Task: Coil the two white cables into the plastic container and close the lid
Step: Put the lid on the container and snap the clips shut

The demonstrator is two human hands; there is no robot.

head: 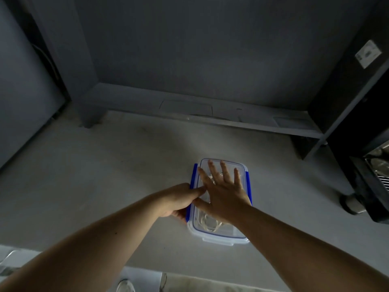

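Observation:
A clear plastic container (235, 233) with a transparent lid (240, 167) on top stands on the grey floor in the middle of the head view. Coiled white cables (210, 224) show through the lid. My right hand (223, 190) lies flat on the lid, fingers spread. My left hand (179, 201) grips the blue latch (192, 182) on the container's left long side, thumb on top. The blue latch (248, 186) on the right side lies down against the wall.
A low grey ledge (210, 114) runs along the wall behind the container. A dark cabinet on a castor (351, 205) stands at the right. Glass objects (126, 285) and pale sheets sit at the bottom edge, near my arms.

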